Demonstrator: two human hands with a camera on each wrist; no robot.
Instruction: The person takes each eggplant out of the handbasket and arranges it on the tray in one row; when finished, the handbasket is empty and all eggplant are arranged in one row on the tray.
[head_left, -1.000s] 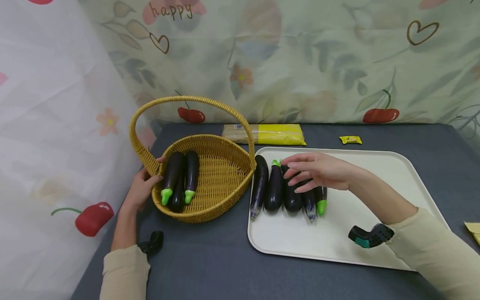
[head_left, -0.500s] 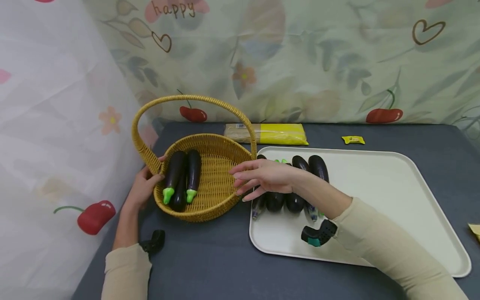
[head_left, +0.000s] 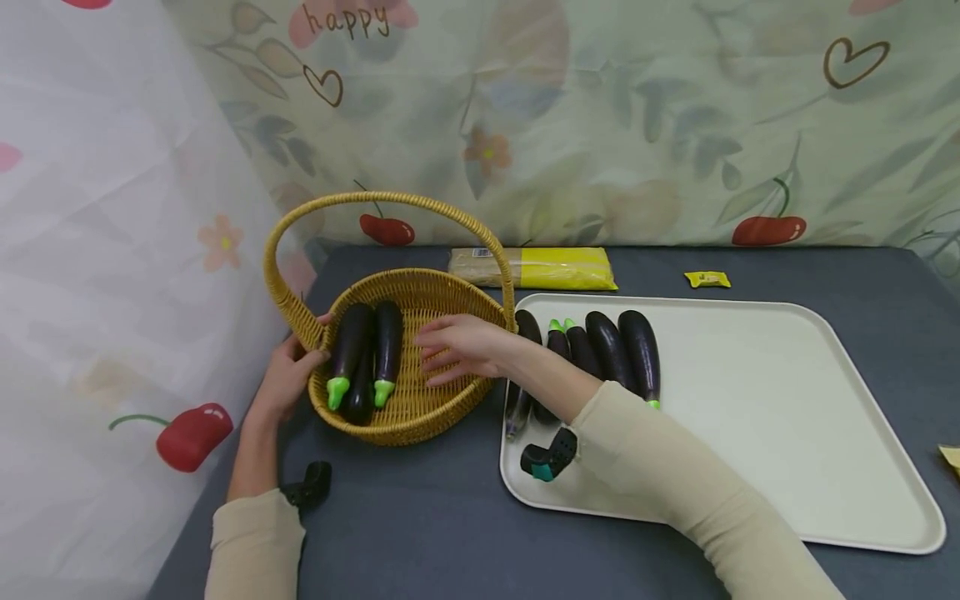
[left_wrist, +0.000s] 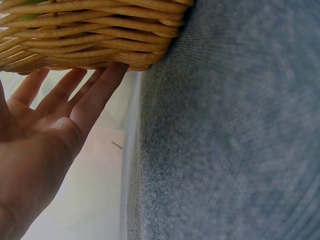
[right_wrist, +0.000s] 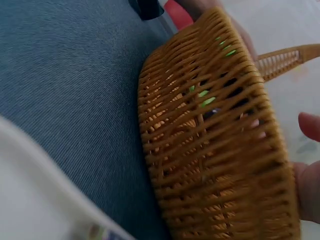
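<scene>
Firstly, the table [head_left: 420,533] is the largest thing, and on it stands the wicker basket [head_left: 411,432]. Close at the right of the basket lies the white tray [head_left: 787,433]. The basket itself looks stiff and rather light, so it may shift easily if pushed. Behind the basket's right side there is a long packet [head_left: 567,267], partly yellow. At the basket's left side, the left hand [head_left: 285,375] touches the outer wall with straight fingers. Over the basket's inside is the right hand [head_left: 467,350], its fingers extended and loose, holding nothing. Three eggplants [head_left: 349,342] lie within the basket, toward its left; five other eggplants [head_left: 640,350] lie right of the basket, on the tray, some partly hidden. They seem firm and moderately heavy, but the glossy skin is probably slippery, so one should hold them around the thick middle, without squeezing hard. Smallest, a yellow sachet [head_left: 707,279] lies behind and well right of the basket.
</scene>
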